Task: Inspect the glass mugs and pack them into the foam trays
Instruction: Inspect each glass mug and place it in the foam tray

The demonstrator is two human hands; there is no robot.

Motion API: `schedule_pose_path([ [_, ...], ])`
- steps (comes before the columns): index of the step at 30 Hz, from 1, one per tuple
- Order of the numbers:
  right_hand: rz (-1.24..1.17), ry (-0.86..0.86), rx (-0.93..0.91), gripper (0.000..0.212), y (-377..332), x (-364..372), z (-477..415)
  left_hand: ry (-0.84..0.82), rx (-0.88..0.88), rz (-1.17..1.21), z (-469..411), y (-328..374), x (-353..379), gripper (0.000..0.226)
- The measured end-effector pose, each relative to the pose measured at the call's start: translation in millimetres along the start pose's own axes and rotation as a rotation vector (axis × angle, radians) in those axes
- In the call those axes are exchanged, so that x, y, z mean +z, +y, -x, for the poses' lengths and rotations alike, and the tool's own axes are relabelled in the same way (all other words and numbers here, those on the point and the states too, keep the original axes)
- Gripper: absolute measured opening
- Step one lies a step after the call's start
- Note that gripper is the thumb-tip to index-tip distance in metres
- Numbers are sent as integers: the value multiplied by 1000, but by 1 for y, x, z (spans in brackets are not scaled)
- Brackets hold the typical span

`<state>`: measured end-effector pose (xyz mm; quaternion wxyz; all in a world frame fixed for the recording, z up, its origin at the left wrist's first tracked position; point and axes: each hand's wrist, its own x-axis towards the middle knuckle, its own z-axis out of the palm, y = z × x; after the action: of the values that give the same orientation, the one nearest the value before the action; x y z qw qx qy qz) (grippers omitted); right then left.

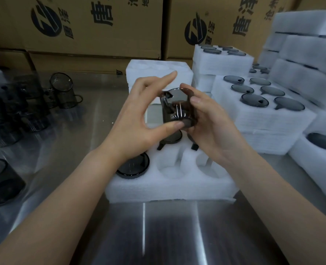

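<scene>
A smoky grey glass mug point(175, 106) is held up between both hands above a white foam tray point(168, 186). My right hand point(210, 121) wraps its fingers and thumb round the mug's right side. My left hand point(139, 115) touches the mug's base with the thumb, and its forefinger stretches out over the rim. In the tray, one mug point(133, 165) sits in the front left pocket and another point(171, 137) lies behind it. The two front pockets to the right are bare foam.
Loose grey mugs point(64, 92) stand on the steel table at the left, one point(0, 180) close to the front edge. Filled foam trays point(261, 109) are stacked at the right and back right. Another foam tray point(158, 71) and cardboard boxes point(93, 25) stand behind.
</scene>
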<state>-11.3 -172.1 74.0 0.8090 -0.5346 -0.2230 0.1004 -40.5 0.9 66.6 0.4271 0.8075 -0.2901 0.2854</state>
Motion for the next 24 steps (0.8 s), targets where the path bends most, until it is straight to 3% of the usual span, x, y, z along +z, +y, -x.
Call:
schedule_pose_path([
  [5,82,3,-40,37,4,-1,0,51,-152,207,-1,-3,0,65],
  [8,73,-28,-29,42,7,1,0,43,-151,345,-1,-5,-1,61],
  [13,33,-44,-15,50,5,3,2,41,-203,346,-3,-6,-1,34],
  [19,513,238,-257,23,0,10,15,209,-383,318,-5,-12,-3,29],
  [24,1223,117,-368,43,-9,20,24,217,-569,338,-5,-15,-5,20],
])
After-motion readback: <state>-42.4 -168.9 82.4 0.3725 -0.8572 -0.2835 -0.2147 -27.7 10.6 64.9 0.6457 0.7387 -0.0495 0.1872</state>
